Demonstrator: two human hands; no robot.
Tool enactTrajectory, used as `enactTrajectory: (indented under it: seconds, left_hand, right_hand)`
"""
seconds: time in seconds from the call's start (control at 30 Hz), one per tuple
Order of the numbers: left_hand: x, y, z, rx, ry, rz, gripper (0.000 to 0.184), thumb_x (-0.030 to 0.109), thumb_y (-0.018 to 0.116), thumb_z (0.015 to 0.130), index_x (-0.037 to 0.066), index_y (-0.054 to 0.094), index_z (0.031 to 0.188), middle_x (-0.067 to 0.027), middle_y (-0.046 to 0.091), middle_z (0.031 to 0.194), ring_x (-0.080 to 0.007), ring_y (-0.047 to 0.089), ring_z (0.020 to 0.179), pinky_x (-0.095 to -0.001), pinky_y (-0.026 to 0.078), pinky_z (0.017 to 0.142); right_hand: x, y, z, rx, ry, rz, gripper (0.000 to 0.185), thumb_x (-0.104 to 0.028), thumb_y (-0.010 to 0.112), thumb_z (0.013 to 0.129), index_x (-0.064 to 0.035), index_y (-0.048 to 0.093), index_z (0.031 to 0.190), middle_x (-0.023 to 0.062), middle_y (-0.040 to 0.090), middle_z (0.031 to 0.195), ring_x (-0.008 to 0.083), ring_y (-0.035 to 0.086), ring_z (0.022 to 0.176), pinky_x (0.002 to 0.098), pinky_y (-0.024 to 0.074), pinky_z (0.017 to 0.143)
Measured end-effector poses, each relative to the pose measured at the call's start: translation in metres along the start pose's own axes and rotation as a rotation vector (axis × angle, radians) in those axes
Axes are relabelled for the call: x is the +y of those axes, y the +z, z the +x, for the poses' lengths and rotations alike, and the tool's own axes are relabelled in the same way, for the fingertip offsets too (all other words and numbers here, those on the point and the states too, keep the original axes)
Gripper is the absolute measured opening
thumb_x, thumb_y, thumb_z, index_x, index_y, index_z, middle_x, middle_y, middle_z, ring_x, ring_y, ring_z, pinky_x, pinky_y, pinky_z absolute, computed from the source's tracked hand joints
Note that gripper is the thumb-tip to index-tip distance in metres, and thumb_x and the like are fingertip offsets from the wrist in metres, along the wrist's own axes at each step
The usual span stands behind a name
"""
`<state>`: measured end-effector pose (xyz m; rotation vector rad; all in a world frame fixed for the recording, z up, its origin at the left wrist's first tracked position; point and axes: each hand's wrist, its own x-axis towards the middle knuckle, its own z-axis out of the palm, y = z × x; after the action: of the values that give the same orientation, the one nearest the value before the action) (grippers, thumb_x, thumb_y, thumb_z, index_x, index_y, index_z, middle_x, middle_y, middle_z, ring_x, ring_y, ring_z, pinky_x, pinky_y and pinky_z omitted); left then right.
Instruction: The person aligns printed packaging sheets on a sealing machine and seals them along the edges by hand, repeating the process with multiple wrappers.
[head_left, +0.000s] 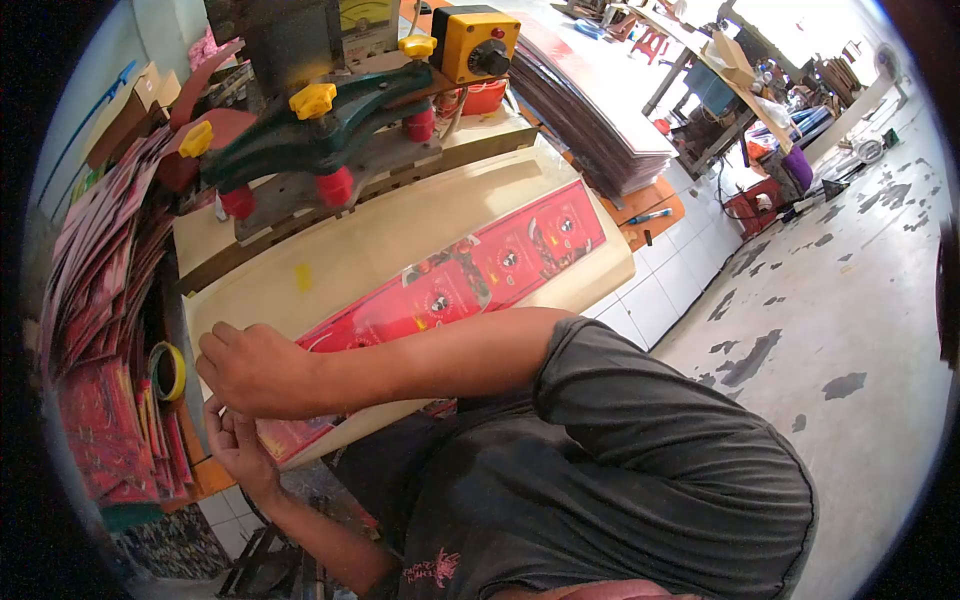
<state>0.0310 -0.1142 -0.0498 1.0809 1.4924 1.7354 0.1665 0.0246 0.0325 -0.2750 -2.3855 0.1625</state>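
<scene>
A long red printed sheet (pixel 450 285) with round logos and food pictures lies slantwise on a cream-coloured bed (pixel 320 265). My right hand (pixel 255 372) reaches across it to the bed's left end. Its fingers are curled closed near the edge, and what they grip is hidden. Just below it, my left hand (pixel 242 452) has bent fingers close together, partly covered by the right hand. Whether it pinches the sheet's edge does not show. My right forearm hides part of the sheet. A roll of yellow tape (pixel 178 372) stands left of the hands.
Above the bed sits a dark green machine clamp (pixel 375 108) with yellow knobs and red feet. A yellow control box (pixel 478 45) adjoins it. Red printed pieces (pixel 105 300) are piled at left. Stacked boards (pixel 590 105) and a blue pen-like tool (pixel 648 216) lie at right.
</scene>
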Motion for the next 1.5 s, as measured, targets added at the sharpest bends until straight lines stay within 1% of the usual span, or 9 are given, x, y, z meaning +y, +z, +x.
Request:
enactTrajectory:
  seconds: [0.17, 0.23, 0.53, 0.77, 0.97, 1.1, 1.37, 1.43, 1.5]
  left_hand:
    - [0.009, 0.012, -0.002, 0.021, 0.067, 0.01, 0.043, 0.026, 0.063, 0.103, -0.002, 0.051, 0.133, -0.0108, 0.06, 0.128, -0.0202, 0.059, 0.115, -0.035, 0.047, 0.098]
    - [0.017, 0.025, -0.003, 0.073, 0.16, -0.199, 0.038, 0.022, 0.063, 0.103, -0.004, 0.05, 0.128, -0.0085, 0.067, 0.113, -0.0122, 0.061, 0.101, -0.0287, 0.047, 0.092]
    - [0.008, 0.004, -0.008, -0.054, 0.106, 0.024, 0.043, 0.031, 0.061, 0.104, -0.006, 0.059, 0.125, -0.0093, 0.066, 0.118, -0.0146, 0.061, 0.106, -0.031, 0.048, 0.092]
    - [0.015, 0.025, -0.006, 0.021, 0.188, -0.047, 0.042, 0.029, 0.057, 0.106, -0.007, 0.057, 0.127, -0.012, 0.064, 0.125, -0.0164, 0.06, 0.111, -0.033, 0.048, 0.095]
    - [-0.025, -0.026, -0.01, 0.048, 0.09, -0.214, 0.041, 0.025, 0.057, 0.106, -0.004, 0.052, 0.134, -0.0127, 0.063, 0.126, -0.0202, 0.061, 0.113, -0.0364, 0.049, 0.098]
    - [-0.012, -0.019, -0.01, 0.22, 0.207, -0.229, 0.036, 0.023, 0.059, 0.105, -0.001, 0.054, 0.131, -0.01, 0.064, 0.121, -0.0195, 0.062, 0.11, -0.0376, 0.05, 0.098]
    - [0.028, -0.032, -0.002, 0.672, 0.178, -0.063, 0.036, 0.022, 0.061, 0.104, 0.0, 0.055, 0.132, -0.0096, 0.064, 0.123, -0.0205, 0.06, 0.114, -0.0405, 0.048, 0.103]
    - [0.035, -0.055, 0.005, 0.656, 0.182, -0.049, 0.068, 0.039, 0.071, 0.095, -0.001, 0.047, 0.145, -0.0176, 0.043, 0.151, -0.0304, 0.041, 0.138, -0.0503, 0.037, 0.114]
    - [0.007, -0.125, 0.003, 0.619, 0.133, -0.06, 0.074, 0.043, 0.071, 0.094, 0.0, 0.045, 0.148, -0.0179, 0.042, 0.152, -0.0322, 0.041, 0.138, -0.0517, 0.036, 0.115]
  right_hand:
    - [-0.002, -0.005, 0.0, 0.097, 0.044, 0.148, 0.025, -0.021, 0.071, 0.072, -0.0035, 0.06, 0.086, 0.0126, 0.061, 0.086, 0.0293, 0.062, 0.09, 0.0383, 0.0537, 0.065]
    - [-0.002, -0.008, 0.001, 0.06, 0.109, 0.362, 0.023, -0.018, 0.072, 0.075, -0.0047, 0.06, 0.088, 0.0115, 0.062, 0.087, 0.0317, 0.062, 0.091, 0.0428, 0.0522, 0.072]
    - [0.002, -0.041, -0.002, -0.199, 0.212, 0.685, 0.018, -0.012, 0.07, 0.082, -0.0053, 0.058, 0.093, 0.0123, 0.066, 0.089, 0.0358, 0.064, 0.094, 0.0468, 0.0503, 0.078]
    - [0.014, -0.064, -0.008, -0.076, 0.204, 1.016, 0.013, -0.014, 0.063, 0.092, -0.0033, 0.056, 0.097, 0.0164, 0.066, 0.087, 0.0409, 0.066, 0.082, 0.049, 0.0499, 0.071]
    - [0.03, -0.127, -0.047, -0.28, 0.003, 0.653, 0.014, -0.016, 0.059, 0.096, -0.0037, 0.055, 0.1, 0.0167, 0.064, 0.086, 0.0414, 0.065, 0.078, 0.0489, 0.05, 0.07]
    - [0.062, -0.176, -0.087, -0.249, 0.023, 0.428, 0.009, -0.01, 0.059, 0.092, -0.0049, 0.058, 0.099, 0.0137, 0.064, 0.088, 0.0363, 0.066, 0.082, 0.0452, 0.0516, 0.07]
    - [0.095, -0.278, -0.168, -0.172, 0.429, -0.246, 0.011, 0.001, 0.062, 0.083, -0.0051, 0.062, 0.092, 0.012, 0.064, 0.085, 0.0321, 0.067, 0.083, 0.0412, 0.0529, 0.073]
    - [0.112, -0.298, -0.199, -0.078, 0.567, -0.499, 0.013, 0.0, 0.062, 0.084, -0.0032, 0.064, 0.096, 0.0149, 0.066, 0.087, 0.0342, 0.068, 0.083, 0.0427, 0.0529, 0.073]
    - [0.117, -0.317, -0.224, 0.039, 0.718, -0.685, 0.011, -0.002, 0.061, 0.091, -0.0015, 0.064, 0.101, 0.0168, 0.069, 0.093, 0.0363, 0.068, 0.084, 0.0436, 0.0526, 0.072]
